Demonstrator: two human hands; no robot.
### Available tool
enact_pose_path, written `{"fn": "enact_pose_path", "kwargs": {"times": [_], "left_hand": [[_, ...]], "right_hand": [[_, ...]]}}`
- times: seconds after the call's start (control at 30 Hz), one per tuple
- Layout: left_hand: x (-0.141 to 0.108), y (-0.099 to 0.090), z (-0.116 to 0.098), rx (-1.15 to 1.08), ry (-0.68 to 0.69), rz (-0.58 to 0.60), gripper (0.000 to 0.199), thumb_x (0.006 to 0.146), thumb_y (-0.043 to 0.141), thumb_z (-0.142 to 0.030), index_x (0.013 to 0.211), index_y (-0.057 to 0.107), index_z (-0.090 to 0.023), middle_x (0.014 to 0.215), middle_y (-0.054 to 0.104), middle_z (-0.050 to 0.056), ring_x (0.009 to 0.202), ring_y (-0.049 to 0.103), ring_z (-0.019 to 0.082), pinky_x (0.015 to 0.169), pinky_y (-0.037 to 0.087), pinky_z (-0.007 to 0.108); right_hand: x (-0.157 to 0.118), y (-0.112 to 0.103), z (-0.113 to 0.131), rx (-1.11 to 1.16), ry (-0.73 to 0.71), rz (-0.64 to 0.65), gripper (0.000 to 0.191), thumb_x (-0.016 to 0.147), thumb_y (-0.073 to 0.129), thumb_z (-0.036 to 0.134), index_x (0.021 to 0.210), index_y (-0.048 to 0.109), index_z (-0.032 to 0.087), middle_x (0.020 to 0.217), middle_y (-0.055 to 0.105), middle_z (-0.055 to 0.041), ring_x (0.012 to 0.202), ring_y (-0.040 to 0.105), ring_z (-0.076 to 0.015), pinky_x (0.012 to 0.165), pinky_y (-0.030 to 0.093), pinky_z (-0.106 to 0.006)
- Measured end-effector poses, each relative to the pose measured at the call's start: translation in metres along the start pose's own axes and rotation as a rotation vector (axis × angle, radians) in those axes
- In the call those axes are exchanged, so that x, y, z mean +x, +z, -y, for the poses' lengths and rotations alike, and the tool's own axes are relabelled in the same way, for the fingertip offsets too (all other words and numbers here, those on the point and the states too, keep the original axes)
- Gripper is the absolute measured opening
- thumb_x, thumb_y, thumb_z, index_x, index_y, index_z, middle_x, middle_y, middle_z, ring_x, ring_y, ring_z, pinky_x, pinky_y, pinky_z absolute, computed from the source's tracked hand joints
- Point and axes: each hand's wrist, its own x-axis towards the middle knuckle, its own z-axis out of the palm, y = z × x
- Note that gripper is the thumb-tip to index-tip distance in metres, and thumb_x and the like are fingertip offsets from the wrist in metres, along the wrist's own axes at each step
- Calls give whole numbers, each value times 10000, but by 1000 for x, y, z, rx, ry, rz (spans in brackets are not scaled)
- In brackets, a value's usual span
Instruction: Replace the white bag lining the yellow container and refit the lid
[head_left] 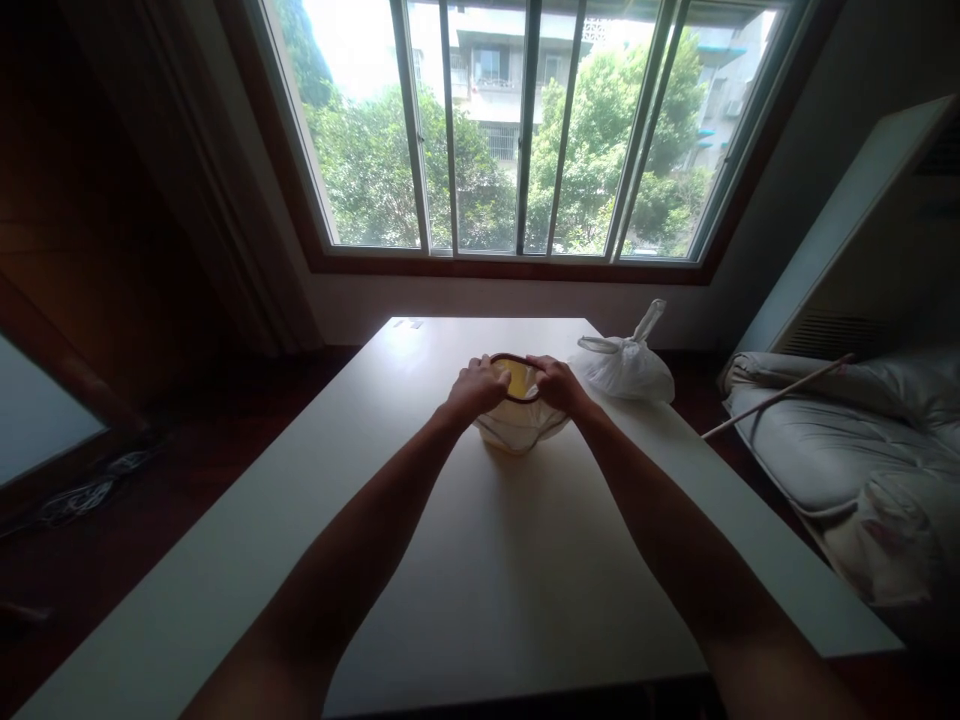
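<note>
A small trash bin (519, 380) with a yellowish inside and a dark brown rim ring (513, 357) stands upright on the white table. A thin translucent plastic bag (517, 430) is draped over its rim and hangs loosely around the outside. My left hand (480, 386) is closed on the left side of the rim and bag. Across from it, my right hand (559, 384) grips the right side, with fingers bent over the ring. Both arms reach straight forward. The fingertips are partly hidden, and the bin's lower body is mostly behind the bag.
A tied white plastic bag (626, 370) sits at the table's back right edge. Beyond the white table (450, 600) are a window (525, 130), a folded mattress (817, 440) with a thin stick (780, 397) on the right, and cables (97, 490) on the left floor.
</note>
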Motion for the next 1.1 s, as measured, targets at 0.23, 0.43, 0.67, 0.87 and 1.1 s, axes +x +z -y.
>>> {"fn": "enact_pose_path", "kwargs": {"times": [0.23,0.43,0.67,0.87,1.1], "left_hand": [[-5,16,3,268,242,-91,382,939,361,-112,1162,662,-34,1429,510,267,1287,489,343,1013,468,469],[1,14,4,-131,41,-184,538,1020,332,-439,1423,485,-118,1490,463,198,1359,458,299,1093,411,423],[-10,15,7,-275,-21,-298,582,1016,297,-544,1461,426,-192,1537,420,162,1421,402,312,1109,408,470],[-19,20,12,-340,28,-242,601,1009,362,-504,1504,363,-162,1586,351,170,1479,325,296,1171,353,451],[-21,37,21,-418,89,-207,606,990,409,-503,1479,392,-145,1642,219,169,1522,231,304,1211,299,451]], "right_hand": [[-1,7,-4,101,10,-55,510,898,379,161,1349,613,118,1383,606,-112,1278,550,-187,1096,391,-259],[-16,-7,-9,62,-233,-85,432,982,473,482,1238,690,210,1466,504,-115,1357,462,-236,1123,373,-368],[-30,-9,-8,-25,-398,-61,318,801,752,497,945,727,215,1284,628,-120,1249,541,-266,1085,392,-430],[-23,1,-10,27,-384,-146,290,815,744,452,908,699,181,1160,654,-132,1148,582,-250,1030,437,-392],[-21,10,-10,-33,-429,-186,278,853,696,456,906,655,185,1079,651,-127,1116,573,-272,1034,434,-429]]}}
